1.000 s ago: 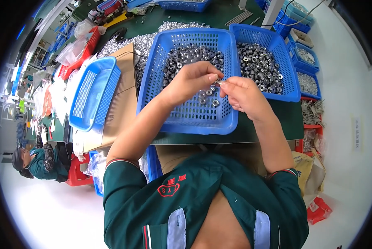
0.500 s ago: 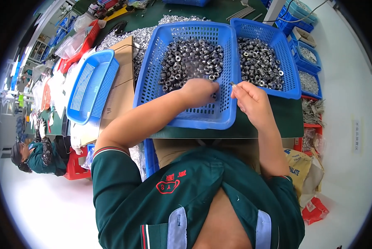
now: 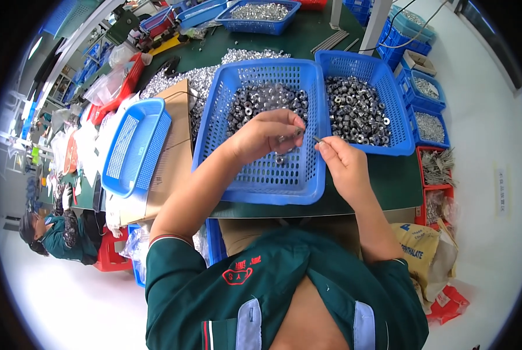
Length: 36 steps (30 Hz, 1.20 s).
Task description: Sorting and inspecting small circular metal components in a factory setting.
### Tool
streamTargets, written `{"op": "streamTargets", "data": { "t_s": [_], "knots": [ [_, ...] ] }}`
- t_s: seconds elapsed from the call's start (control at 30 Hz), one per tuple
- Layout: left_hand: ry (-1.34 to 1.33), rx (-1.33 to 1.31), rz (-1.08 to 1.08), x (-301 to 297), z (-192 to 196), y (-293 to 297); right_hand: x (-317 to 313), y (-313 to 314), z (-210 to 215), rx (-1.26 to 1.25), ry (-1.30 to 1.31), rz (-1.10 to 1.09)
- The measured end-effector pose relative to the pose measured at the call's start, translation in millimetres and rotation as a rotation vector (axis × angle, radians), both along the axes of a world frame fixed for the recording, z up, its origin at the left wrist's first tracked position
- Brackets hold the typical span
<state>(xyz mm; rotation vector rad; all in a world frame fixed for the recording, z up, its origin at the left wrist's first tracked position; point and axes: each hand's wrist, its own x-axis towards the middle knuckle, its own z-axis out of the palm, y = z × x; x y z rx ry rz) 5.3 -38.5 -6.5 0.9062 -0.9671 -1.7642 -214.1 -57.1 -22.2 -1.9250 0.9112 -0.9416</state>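
My left hand [image 3: 268, 135] is over the middle blue basket [image 3: 317, 181], fingers curled round several small metal nuts [image 3: 282, 139]. One nut shows at its fingertips, facing my right hand. At the basket's right rim, my right hand [image 3: 345, 168] pinches a thin, dark metal pin [image 3: 317, 139] between thumb and forefinger. The pin's tip points toward the nut, with a small gap between them. A heap of shiny nuts [image 3: 244, 100] fills the far part of the middle basket, and a loose nut [image 3: 280, 159] lies nearer. Another blue basket [image 3: 402, 131] to the right holds more nuts.
An elongated blue basket [image 3: 116, 181] stands on cardboard [image 3: 173, 128] at the left. Silvery small parts [image 3: 198, 83] are heaped behind. Metal rods [image 3: 331, 41] lie at the far right of the green table [image 3: 398, 181]. Stacked bins [image 3: 430, 125] stand beyond its right edge. A person [image 3: 68, 233] sits far left.
My left hand has lifted from the nuts and turned, now showing nuts in its fingers. My right hand still pinches the pin. The whole view has shifted, bringing more of the table's far side in.
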Motion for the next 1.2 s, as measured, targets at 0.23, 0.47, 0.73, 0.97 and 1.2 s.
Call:
{"op": "streamTargets", "data": {
  "t_s": [0.23,0.47,0.73,0.97,1.2],
  "knots": [
    [-0.090,-0.053,0.019,-6,4,7,15,4,11,-0.172,0.053,-0.004],
    [-0.181,-0.149,0.046,-6,2,9,22,6,17,-0.594,0.284,-0.049],
    [-0.027,-0.019,-0.011,6,-6,6,25,-2,20,-0.776,0.289,0.015],
    [-0.177,-0.177,0.041,-4,3,4,21,-8,18,-0.281,0.166,0.043],
    [-0.373,-0.313,-0.061,-22,35,4,-11,-24,22,1.144,-0.462,0.558]
  ]
}}
